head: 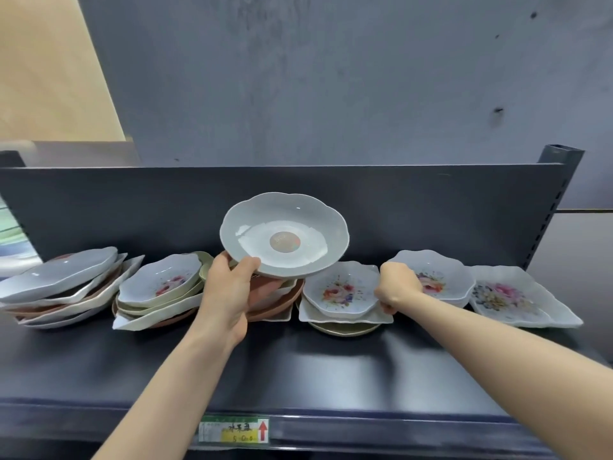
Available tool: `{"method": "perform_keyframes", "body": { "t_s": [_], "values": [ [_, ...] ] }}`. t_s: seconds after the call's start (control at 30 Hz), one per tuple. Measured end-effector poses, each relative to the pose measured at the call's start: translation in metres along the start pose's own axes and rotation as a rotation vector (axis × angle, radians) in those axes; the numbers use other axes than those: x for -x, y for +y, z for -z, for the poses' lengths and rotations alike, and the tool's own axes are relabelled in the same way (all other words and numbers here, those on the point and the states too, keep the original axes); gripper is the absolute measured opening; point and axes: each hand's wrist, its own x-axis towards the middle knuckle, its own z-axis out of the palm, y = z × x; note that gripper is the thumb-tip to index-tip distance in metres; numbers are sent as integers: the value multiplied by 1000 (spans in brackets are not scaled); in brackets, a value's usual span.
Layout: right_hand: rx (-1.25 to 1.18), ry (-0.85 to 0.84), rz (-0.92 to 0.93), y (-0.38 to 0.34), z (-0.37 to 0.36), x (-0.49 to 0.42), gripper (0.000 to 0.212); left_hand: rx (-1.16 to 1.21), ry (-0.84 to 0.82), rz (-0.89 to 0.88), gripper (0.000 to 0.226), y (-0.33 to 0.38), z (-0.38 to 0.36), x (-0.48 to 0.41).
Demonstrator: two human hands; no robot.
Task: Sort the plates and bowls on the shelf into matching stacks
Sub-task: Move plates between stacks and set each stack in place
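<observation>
The left hand (232,288) grips the near rim of a pale grey scalloped bowl (292,224), held tilted above a stack of brown plates (295,302) on the dark shelf (298,366). The right hand (398,287), fingers curled, sits at the right edge of a floral bowl (338,290). Whether it grips the bowl is unclear.

A dark shelf (298,366) spans the lower frame, a price label (234,429) on its front lip, and along its back stand, left to right, a leaning mixed stack (63,287), a bowl-topped stack (159,293), a brown-plate stack (285,303), a flowered-bowl stack (345,303), nested flowered bowls (441,280) and a square flowered plate (524,298).
</observation>
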Motion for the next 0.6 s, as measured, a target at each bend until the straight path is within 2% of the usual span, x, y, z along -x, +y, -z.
{"method": "perform_keyframes", "body": {
  "t_s": [0.13,0.33,0.43,0.6],
  "values": [
    [-166,64,-71,3,12,-4,17,-9,5,-5,32,2,3,1],
    [-237,339,5,24,75,-3,18,17,3,-18,35,5,-3,-5],
    [-425,329,-120,58,94,-9,22,29,-2,-7,38,3,-11,-9],
    [-754,236,-405,114,88,-7,10,29,-19,14,36,-3,-23,-8]
  ]
}}
